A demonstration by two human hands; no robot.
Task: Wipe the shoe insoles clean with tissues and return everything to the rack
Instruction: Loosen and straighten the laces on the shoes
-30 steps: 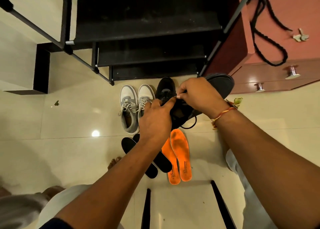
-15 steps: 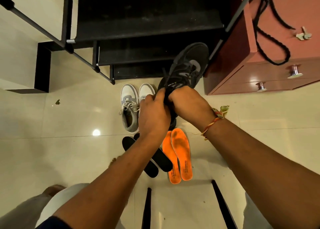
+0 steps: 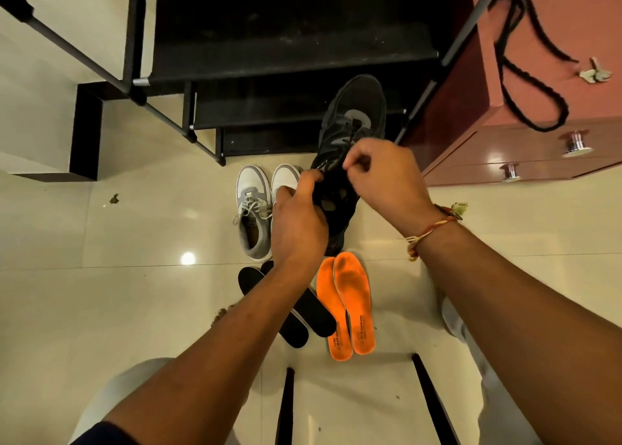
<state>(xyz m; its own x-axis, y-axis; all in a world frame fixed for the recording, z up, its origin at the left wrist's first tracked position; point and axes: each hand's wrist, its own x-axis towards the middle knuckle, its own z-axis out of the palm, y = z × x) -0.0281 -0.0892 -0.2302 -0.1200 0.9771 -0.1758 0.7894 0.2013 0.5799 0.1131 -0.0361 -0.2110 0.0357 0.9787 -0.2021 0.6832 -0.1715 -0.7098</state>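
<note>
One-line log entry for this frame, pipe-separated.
left hand: grips black lace-up sneaker heel | right hand: pinches sneaker at laces | orange foam insoles, black insoles: on floor

Black shoe [image 3: 356, 114] swung from lying sideways, toe right, to toe pointing far toward the rack [image 3: 289, 57]. Right hand [image 3: 383, 175] came off the heel end and moved up to pinch at the laces. Left hand [image 3: 298, 222] shifted slightly nearer, gripping the collar.

black shoe [image 3: 356, 121]: held, toe toward rack [image 3: 292, 57] | orange insoles [image 3: 350, 303]: laid side by side | black insoles [image 3: 316, 313]: overlapped beside them
</note>
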